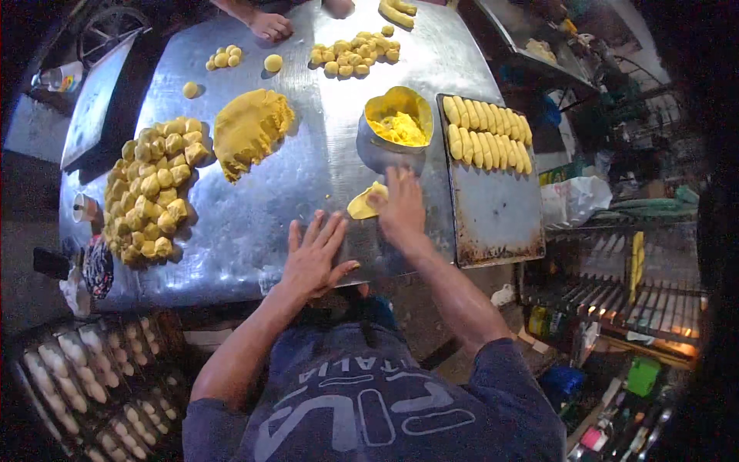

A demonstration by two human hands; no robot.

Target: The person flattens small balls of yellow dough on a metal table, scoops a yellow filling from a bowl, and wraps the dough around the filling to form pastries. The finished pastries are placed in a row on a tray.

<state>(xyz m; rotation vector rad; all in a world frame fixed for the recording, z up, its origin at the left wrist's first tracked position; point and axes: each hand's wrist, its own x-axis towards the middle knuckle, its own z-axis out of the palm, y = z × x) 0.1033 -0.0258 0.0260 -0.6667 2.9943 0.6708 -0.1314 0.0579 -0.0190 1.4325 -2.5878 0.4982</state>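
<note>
On the metal table [248, 231], a flattened oval piece of yellow dough [362, 203] lies before me. My right hand [402, 202] is on its right side, the thumb over the dough and the fingers reaching forward, slightly blurred. What lies under that palm is hidden. My left hand [316, 254] rests palm down near the front edge, fingers spread, holding nothing; a yellow smear marks its thumb. Just beyond my right hand stands a heart-shaped metal pan [428, 118] with soft yellow filling [404, 128]. At its right, a baking tray [496, 213] carries two rows of shaped dough rolls [485, 115].
Many dough pieces [151, 185] are heaped at left beside a large dough mass [248, 130]. Dough balls [355, 53] lie at the far side, near another person's hand [271, 26]. Loaded racks [75, 369] stand lower left; a wire rack [612, 306] is at right.
</note>
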